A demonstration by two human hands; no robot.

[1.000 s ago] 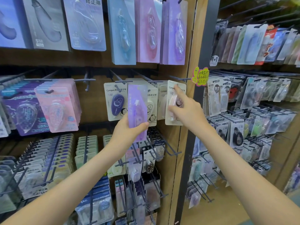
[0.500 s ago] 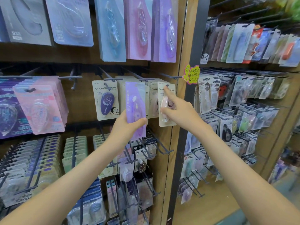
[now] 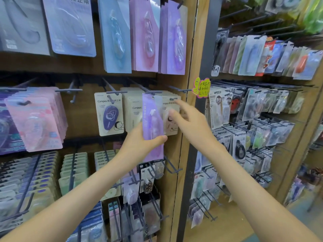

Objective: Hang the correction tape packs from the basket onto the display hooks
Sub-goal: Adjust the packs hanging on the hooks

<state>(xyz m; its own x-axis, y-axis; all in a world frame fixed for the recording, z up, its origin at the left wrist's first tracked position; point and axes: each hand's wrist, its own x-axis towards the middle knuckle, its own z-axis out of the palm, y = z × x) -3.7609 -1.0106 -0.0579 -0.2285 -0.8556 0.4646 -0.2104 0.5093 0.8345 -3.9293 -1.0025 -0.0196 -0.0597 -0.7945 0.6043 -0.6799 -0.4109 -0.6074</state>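
Two wooden display boards stand in front of me, meeting at a dark metal upright, both studded with thin grey wire hooks. Flat blister packs hang everywhere: card backs, clear domed plastic fronts. Big pastel packs in blue, pink and lilac fill the top row. Below left, a thick stack of pink packs, glossy, with a teardrop bubble. Middle row holds cream card packs, one showing a dark blue oval tape body.

My left hand is clamped on a narrow purple pack, thumb across the front, fingers behind; it is upright, slim, slick plastic over lilac card, its top level with the hooks of the cream row. Whether its top hole is on a hook I cannot tell.

My right hand has fingers spread apart, forefinger stretched to the hook tip at the top of the rightmost cream pack, thumb touching its rounded bubble. Blurred here.

Small yellow tag, handwritten, clings to the board edge.
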